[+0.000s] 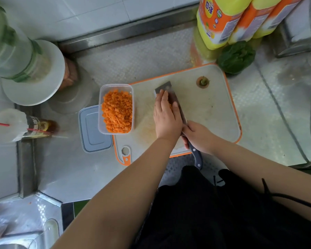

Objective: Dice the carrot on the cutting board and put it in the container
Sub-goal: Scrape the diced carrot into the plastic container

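A white cutting board (212,112) with an orange rim lies on the steel counter. At its left edge stands a clear plastic container (116,90) nearly full of diced carrot (117,112). My right hand (197,137) grips the dark handle of a cleaver (164,86) that lies tilted on the board. My left hand (166,115) rests with straight fingers against the blade's flat, and a few orange carrot bits (170,105) show between palm and blade. A cut carrot top (202,82) lies at the board's far side.
The container's lid (92,130) lies left of the board. Yellow bottles (223,20) and a green leafy vegetable (236,57) stand behind the board. A white plate (48,90) under a plastic-wrapped bundle, a cup with a red straw (16,124), and a cable (285,123) are nearby.
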Demonstrator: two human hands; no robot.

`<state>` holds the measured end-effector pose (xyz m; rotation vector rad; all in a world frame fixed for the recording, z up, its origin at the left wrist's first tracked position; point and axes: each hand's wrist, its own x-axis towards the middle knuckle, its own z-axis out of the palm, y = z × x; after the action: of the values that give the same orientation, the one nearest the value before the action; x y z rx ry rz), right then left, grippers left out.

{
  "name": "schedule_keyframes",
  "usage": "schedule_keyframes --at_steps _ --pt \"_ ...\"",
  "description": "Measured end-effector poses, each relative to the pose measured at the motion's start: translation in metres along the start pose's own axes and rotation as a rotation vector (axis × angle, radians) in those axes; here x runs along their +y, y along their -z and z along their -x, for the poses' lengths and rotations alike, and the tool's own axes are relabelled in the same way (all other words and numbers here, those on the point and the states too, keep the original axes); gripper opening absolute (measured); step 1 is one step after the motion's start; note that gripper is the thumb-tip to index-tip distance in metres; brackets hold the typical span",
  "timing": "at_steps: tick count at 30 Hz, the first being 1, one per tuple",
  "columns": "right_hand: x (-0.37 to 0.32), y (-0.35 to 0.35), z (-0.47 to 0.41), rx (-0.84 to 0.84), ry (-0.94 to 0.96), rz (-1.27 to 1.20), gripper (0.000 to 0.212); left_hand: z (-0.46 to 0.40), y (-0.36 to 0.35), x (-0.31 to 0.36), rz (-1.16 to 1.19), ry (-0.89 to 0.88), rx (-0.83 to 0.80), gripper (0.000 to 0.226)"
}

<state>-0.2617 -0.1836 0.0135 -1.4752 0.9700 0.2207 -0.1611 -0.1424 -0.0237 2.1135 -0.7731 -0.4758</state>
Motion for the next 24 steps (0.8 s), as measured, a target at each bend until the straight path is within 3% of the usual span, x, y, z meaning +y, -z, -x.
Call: schedule_keyframes --at_steps 4,7,10,16,24 --pt "-0.028 -0.008 -0.003 -0.002 0.123 0.008 0.034 -0.018 0.028 0.005 -0.022 -0.135 0.206 0.037" --pt "-0.052 -0.022 -0.009 -0.052 0.199 0.008 0.033 -0.032 0.058 -0.002 -0.063 -0.155 0.328 0.016" --pt "-0.071 -0.039 -0.014 -0.103 0.243 0.053 0.034 -0.044 0.084 -0.016 -0.171 -0.173 0.434 0.011" --pt "-0.08 -0.056 -0.017 -0.078 0.241 0.087 0.034 -0.054 0.112 -0.04 -0.262 -0.016 0.34 0.017" --pt "-0.062 -0.02 -0.008 0.015 0.255 0.206 0.046 -0.043 0.137 -0.052 -0.285 0.14 0.254 0.028"
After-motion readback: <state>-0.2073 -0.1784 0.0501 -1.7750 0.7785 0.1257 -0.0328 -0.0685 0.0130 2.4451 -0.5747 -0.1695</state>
